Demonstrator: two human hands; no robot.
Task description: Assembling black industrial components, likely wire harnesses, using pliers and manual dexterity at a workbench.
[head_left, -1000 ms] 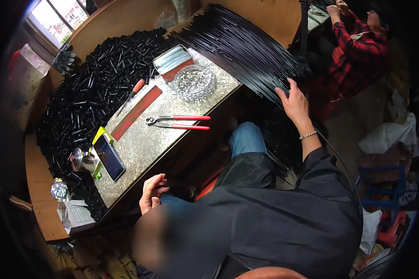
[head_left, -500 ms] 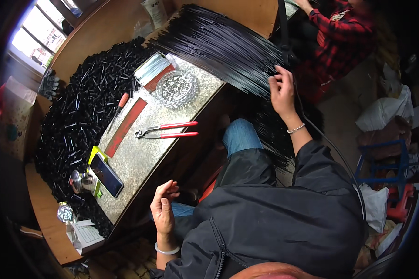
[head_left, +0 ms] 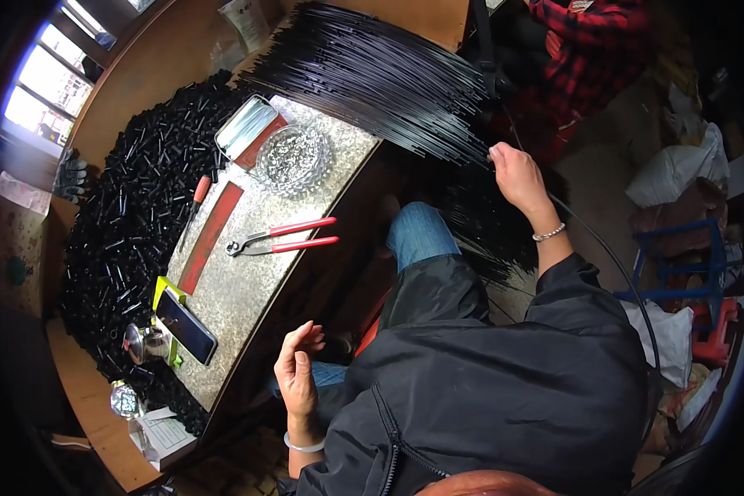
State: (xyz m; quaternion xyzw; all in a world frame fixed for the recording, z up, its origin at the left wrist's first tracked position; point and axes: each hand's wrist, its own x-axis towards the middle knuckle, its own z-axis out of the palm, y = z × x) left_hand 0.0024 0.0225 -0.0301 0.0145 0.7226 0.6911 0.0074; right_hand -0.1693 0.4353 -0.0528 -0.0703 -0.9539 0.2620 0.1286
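Note:
My right hand (head_left: 521,180) is closed in a pinch at the right end of a wide bundle of long, thin black tubes (head_left: 372,78). Its fingertips meet the end of a black tube, though the grip itself is small in view. Loosely curled, my left hand (head_left: 298,372) hovers off the table's front edge, thumb apart from the fingers and nothing seen in it. On the speckled tabletop (head_left: 248,285) lie red-handled pincers (head_left: 285,236), closer to the left hand than any other tool.
A heap of short black tube pieces (head_left: 132,215) covers the table's far left. Nearby are a glass bowl (head_left: 293,159) of small metal bits, a tin (head_left: 246,128), a red strip (head_left: 211,238), a screwdriver (head_left: 200,190) and a phone (head_left: 186,328). A person in a checked shirt (head_left: 595,58) sits beyond.
My right hand has moved slightly right and down, its raised fingers closing into a pinch at the tube ends. The left hand keeps its pose. The whole view has shifted a little.

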